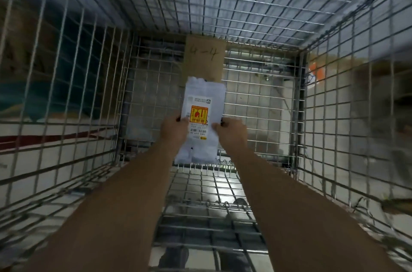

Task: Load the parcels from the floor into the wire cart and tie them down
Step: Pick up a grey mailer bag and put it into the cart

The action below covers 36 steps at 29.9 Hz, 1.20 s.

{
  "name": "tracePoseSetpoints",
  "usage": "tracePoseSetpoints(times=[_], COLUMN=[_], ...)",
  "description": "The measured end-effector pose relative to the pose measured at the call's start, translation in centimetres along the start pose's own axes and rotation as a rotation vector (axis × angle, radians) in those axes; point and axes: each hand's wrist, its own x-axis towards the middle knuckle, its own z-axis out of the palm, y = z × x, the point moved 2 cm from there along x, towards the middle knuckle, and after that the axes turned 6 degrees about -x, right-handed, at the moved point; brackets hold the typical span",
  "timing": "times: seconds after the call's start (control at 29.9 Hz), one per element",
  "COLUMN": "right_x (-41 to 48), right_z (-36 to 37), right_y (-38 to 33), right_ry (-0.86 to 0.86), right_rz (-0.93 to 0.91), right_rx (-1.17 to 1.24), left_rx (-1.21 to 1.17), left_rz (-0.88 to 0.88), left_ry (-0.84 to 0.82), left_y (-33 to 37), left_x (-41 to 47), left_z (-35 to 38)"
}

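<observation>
Two bare forearms reach straight out from the person, one from each lower corner of the view, drawing closer together toward the centre. The left forearm (124,193) and right forearm (289,200) are both nearly fully extended, with no sleeves showing. The left hand (174,129) grips the left edge of a flat white parcel (202,98), thumb laid across its front and fingers tucked behind. The right hand (231,132) holds the opposite edge the same way, thumb on the front. The hands sit level with each other, backs toward the camera, the parcel upright between them.
</observation>
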Motion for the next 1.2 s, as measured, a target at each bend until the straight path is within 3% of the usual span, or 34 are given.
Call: tracePoseSetpoints(times=[0.43,0.63,0.97,1.2], right_x=[7.0,8.7,9.4,8.8], right_z=[8.7,11.0,12.5,12.6], right_y=[4.7,5.9,7.4,6.9], right_ry=[-0.049,-0.062,-0.092,-0.128], right_rz=[-0.01,0.039,0.153,0.146], right_rx=[-0.054,-0.085,-0.097,-0.044], left_rx=[0.189,0.156,0.195,0.294], left_rz=[0.019,-0.008,0.007,-0.012], left_ry=[0.042,0.029,-0.107,-0.087], left_y=[-8.0,-10.4,-10.8,-11.2], left_x=[8.6,10.6,11.3,11.6], left_z=[2.3,2.8,4.2,4.5])
